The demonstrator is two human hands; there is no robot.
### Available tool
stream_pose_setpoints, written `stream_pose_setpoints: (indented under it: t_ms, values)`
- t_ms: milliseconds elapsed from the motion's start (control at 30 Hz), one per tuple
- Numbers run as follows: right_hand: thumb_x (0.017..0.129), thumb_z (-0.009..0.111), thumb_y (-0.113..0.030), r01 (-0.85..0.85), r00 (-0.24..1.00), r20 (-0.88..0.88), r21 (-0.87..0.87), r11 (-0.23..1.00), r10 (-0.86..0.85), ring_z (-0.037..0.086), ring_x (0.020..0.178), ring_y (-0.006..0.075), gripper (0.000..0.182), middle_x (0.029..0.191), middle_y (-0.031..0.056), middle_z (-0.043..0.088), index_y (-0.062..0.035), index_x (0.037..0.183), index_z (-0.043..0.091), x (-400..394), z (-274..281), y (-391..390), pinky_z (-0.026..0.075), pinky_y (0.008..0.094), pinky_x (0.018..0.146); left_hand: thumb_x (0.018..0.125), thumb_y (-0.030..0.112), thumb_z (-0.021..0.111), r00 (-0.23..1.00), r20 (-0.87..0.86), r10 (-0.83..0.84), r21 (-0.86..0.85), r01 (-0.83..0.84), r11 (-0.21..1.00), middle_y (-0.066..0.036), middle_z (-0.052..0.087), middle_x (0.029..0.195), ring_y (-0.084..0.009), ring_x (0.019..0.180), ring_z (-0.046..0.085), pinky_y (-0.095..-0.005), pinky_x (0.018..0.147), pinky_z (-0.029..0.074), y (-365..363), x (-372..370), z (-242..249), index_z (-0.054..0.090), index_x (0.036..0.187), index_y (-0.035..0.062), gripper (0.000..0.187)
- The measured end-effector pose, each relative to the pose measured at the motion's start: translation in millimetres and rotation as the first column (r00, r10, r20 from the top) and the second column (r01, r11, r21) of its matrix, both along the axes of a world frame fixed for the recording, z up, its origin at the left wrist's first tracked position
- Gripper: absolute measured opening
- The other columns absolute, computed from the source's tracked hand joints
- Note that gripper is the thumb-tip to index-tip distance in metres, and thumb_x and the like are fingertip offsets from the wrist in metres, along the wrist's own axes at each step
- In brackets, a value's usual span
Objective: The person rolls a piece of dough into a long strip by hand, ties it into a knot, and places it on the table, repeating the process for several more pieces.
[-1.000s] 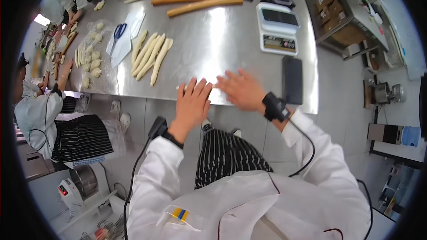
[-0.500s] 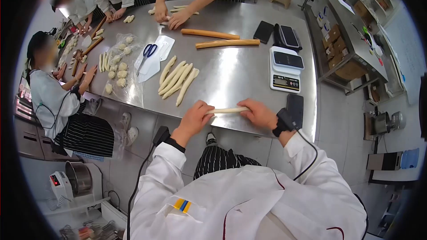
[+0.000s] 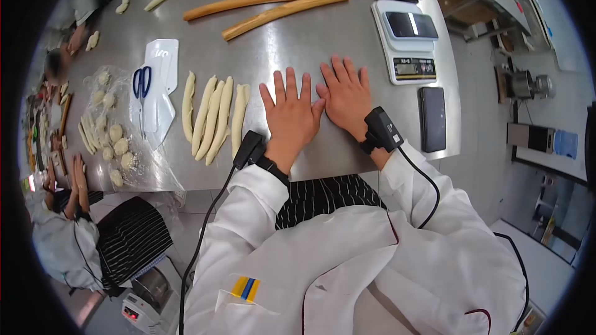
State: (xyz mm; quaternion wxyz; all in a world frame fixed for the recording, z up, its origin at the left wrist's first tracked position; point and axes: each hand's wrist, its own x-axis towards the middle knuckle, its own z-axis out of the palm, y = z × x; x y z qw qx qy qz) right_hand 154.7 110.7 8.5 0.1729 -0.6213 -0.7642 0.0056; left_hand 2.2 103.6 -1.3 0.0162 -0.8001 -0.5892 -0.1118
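My left hand (image 3: 290, 118) and my right hand (image 3: 345, 96) lie flat, palms down and side by side, on the steel table (image 3: 292, 49) near its front edge. The fingers of both are spread and the thumbs almost touch. No dough shows between or under them; whatever lies beneath the palms is hidden. Several pale rolled dough strips (image 3: 214, 118) lie in a row just left of my left hand. Black wrist devices with cables sit on both wrists.
A white scale (image 3: 406, 37) and a dark phone (image 3: 433, 118) lie right of my hands. Two long brown sticks (image 3: 261, 5) lie at the back. Scissors (image 3: 142, 82) on a white scraper and a plastic sheet with dough balls (image 3: 115, 136) are left. Another person's hands (image 3: 77, 177) work at the left.
Half a second ago both hands gripped the ends of a dough strip at the table edge. Now they are pressed flat and close together, and the strip is out of sight.
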Motion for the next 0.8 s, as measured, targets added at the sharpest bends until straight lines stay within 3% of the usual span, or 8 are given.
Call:
stream_pose_setpoints:
  t_ms: [167, 333, 433, 567, 633, 700, 733, 800]
  values:
    - [0.09, 0.056, -0.044, -0.184, 0.982, 0.035, -0.077, 0.98, 0.187, 0.039, 0.137, 0.033, 0.052, 0.146, 0.0142, 0.045, -0.0151, 0.134, 0.056, 30.0, -5.6, -95.7, 0.021, 0.064, 0.111, 0.084, 0.05, 0.06, 0.971, 0.148, -0.186, -0.208, 0.214, 0.954, -0.017, 0.035, 0.153, -0.0388, 0.145, 0.023, -0.0675, 0.112, 0.01, -87.6, -16.3, 7.3, 0.05, 0.141, 0.0204, 0.065]
    - [0.092, 0.053, -0.048, -0.025, 0.999, -0.031, -0.021, 0.999, 0.025, 0.044, 0.134, 0.0337, 0.05, 0.141, 0.0139, 0.051, -0.0145, 0.128, 0.061, 11.7, -19.4, 53.5, 0.025, 0.0606, 0.11, 0.086, 0.05, 0.058, 0.997, -0.062, 0.055, -0.034, -0.057, 0.998, -0.016, 0.038, 0.152, -0.0386, 0.144, 0.027, -0.0661, 0.112, 0.009, 24.9, 6.9, 7.8, 0.05, 0.142, 0.0175, 0.066]
    - [0.092, 0.053, -0.048, -0.11, 0.993, 0.037, 0.07, 0.991, 0.108, 0.045, 0.133, 0.033, 0.049, 0.14, 0.0137, 0.052, -0.0145, 0.126, 0.062, 27.0, -26.5, 14.7, 0.026, 0.0585, 0.111, 0.087, 0.05, 0.057, 0.996, -0.056, 0.068, -0.035, -0.071, 0.997, -0.016, 0.042, 0.149, -0.0386, 0.141, 0.032, -0.0654, 0.112, 0.011, 4.1, -0.9, 0.7, 0.052, 0.14, 0.0156, 0.063]
    - [0.091, 0.054, -0.047, -0.264, 0.96, -0.075, 0.071, 0.962, 0.269, 0.046, 0.132, 0.03, 0.044, 0.138, 0.012, 0.055, -0.0167, 0.121, 0.065, 49.0, -26.3, -49.7, 0.027, 0.0568, 0.111, 0.093, 0.042, 0.054, 0.955, 0.19, -0.228, -0.055, 0.243, 0.969, -0.02, 0.049, 0.141, -0.0422, 0.134, 0.039, -0.0628, 0.109, 0.023, -51.1, -19.9, 8.7, 0.054, 0.135, 0.008, 0.054]
    - [0.091, 0.061, -0.034, -0.333, 0.941, -0.043, 0.053, 0.942, 0.335, 0.053, 0.123, 0.0315, 0.037, 0.132, 0.0148, 0.058, -0.0102, 0.119, 0.064, 54.5, 3.2, -44.4, 0.037, 0.051, 0.105, 0.093, 0.026, 0.058, 0.852, 0.517, -0.08, 0.058, 0.059, 0.997, -0.019, 0.055, 0.132, -0.0374, 0.126, 0.048, -0.0506, 0.107, 0.034, -34.6, -40.8, 4.2, 0.056, 0.127, 0.0012, 0.042]
    - [0.088, 0.065, -0.016, 0.003, 0.811, -0.583, 0.092, 0.996, 0.052, 0.059, 0.11, 0.0343, 0.033, 0.125, 0.0183, 0.061, -0.0022, 0.118, 0.062, 67.2, 21.3, -31.9, 0.048, 0.043, 0.093, 0.091, 0.01, 0.061, 0.41, 0.839, 0.358, -0.221, -0.346, 0.912, -0.018, 0.06, 0.121, -0.0293, 0.11, 0.059, -0.0387, 0.097, 0.046, -62.8, -67.1, 18.2, 0.058, 0.12, -0.0025, 0.032]
    - [0.087, 0.065, -0.006, -0.04, 0.834, -0.54, 0.148, 0.988, 0.115, 0.062, 0.102, 0.0363, 0.033, 0.119, 0.0206, 0.062, 0.0033, 0.118, 0.059, 72.6, 16.0, -38.7, 0.053, 0.0364, 0.084, 0.092, 0.007, 0.063, 0.577, 0.757, 0.307, -0.142, -0.313, 0.939, -0.015, 0.064, 0.111, -0.017, 0.098, 0.063, -0.0293, 0.088, 0.051, -68.3, -72.6, 15.9, 0.059, 0.122, -0.0022, 0.031]
    - [0.088, 0.065, -0.006, -0.009, 0.796, -0.603, 0.068, 0.998, 0.048, 0.063, 0.099, 0.0357, 0.032, 0.119, 0.0203, 0.063, 0.0028, 0.118, 0.06, 68.7, 4.4, -51.6, 0.053, 0.0364, 0.083, 0.089, 0.007, 0.066, 0.571, 0.738, 0.359, -0.199, -0.325, 0.925, -0.015, 0.065, 0.109, -0.0189, 0.093, 0.064, -0.0311, 0.084, 0.052, -70.0, -62.0, 11.7, 0.06, 0.117, -0.0026, 0.03]
